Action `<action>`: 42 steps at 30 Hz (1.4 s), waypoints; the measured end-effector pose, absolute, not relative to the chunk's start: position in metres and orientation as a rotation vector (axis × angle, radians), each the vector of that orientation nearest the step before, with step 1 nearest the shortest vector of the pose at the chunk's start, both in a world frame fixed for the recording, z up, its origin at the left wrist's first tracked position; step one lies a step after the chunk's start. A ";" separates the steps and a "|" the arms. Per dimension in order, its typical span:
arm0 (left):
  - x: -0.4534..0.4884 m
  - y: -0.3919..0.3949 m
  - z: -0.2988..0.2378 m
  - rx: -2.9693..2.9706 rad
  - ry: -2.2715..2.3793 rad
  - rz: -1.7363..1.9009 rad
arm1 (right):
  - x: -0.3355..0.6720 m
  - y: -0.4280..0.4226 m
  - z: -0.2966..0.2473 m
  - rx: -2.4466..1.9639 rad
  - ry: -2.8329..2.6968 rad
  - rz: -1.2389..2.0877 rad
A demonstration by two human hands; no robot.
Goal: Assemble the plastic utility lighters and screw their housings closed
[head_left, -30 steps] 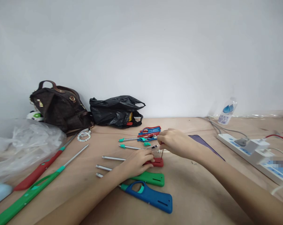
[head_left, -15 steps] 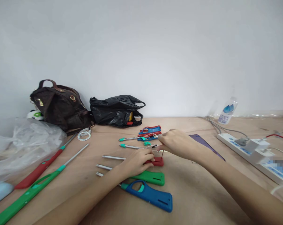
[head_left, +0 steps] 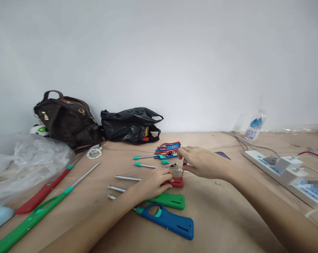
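Note:
My left hand (head_left: 157,180) is closed over a red gas lighter (head_left: 178,182), pressing it to the tabletop with its metal tube pointing left. In my right hand (head_left: 202,161) is a screwdriver (head_left: 184,163), held upright with its thin shaft reaching down to the end of the red handle. Nearer to me lie a green lighter (head_left: 172,200), partly under my left hand, and a blue lighter (head_left: 172,221). Beyond my hands are loose metal tubes with teal tips (head_left: 145,164) and opened red and blue casing halves (head_left: 169,147).
On the left lie a long green lighter (head_left: 29,221), a long red lighter (head_left: 46,187), clear plastic (head_left: 43,158) and a beaded bracelet (head_left: 95,151). A brown backpack (head_left: 69,123) and black bag (head_left: 127,124) stand behind. To the right are a power strip (head_left: 264,165) and bottle (head_left: 255,124).
My right hand has turned and shifted slightly, so the screwdriver's handle now shows and more of the dark flat object behind is covered. The left hand stays on the red lighter.

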State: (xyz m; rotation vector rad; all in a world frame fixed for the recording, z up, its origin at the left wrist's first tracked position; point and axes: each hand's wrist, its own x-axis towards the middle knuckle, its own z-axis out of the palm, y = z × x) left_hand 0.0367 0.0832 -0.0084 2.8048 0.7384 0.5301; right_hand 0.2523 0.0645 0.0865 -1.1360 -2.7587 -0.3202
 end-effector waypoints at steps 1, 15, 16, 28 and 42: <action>0.037 0.083 -0.008 2.803 0.739 0.526 | 0.254 0.063 0.088 -1.126 -2.765 -0.273; 0.037 0.083 -0.010 2.805 0.750 0.522 | 0.251 0.059 0.089 -1.113 -2.775 -0.224; 0.037 0.083 -0.010 2.802 0.754 0.523 | 0.249 0.061 0.087 -1.132 -2.773 -0.266; 0.036 0.084 -0.009 2.803 0.752 0.518 | 0.248 0.058 0.090 -1.217 -2.785 -0.368; 0.037 0.083 -0.008 2.798 0.758 0.513 | 0.247 0.064 0.090 -1.274 -2.796 -0.413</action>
